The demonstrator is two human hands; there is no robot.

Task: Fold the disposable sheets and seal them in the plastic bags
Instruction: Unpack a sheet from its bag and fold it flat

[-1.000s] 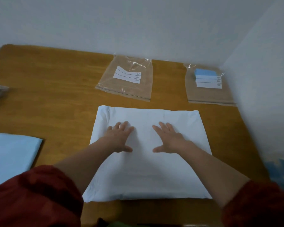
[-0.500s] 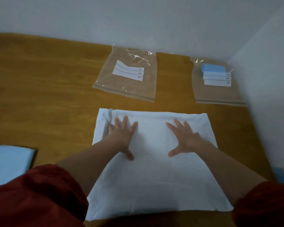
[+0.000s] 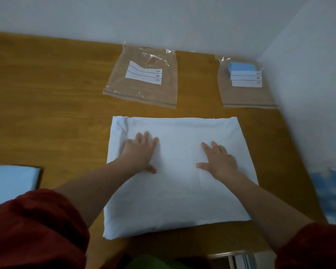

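Note:
A folded white disposable sheet [image 3: 180,193] lies flat on the wooden table [image 3: 47,105] in front of me. My left hand [image 3: 141,152] presses palm-down on its left half with fingers spread. On the right half rests my right hand [image 3: 219,160], also flat and spread. Beyond the sheet lie two clear zip bags: one [image 3: 144,76] with a white label at the centre back, another [image 3: 244,82] with a blue and white label at the back right. Neither hand grips anything.
A second light-blue folded sheet [image 3: 10,181] lies at the left edge. White walls bound the table at the back and right. A blue patterned surface [image 3: 330,193] shows at the right. The table's front edge runs just below the sheet.
Both hands have slid apart across the sheet, the left toward its left side and the right toward its right side. The view has shifted slightly.

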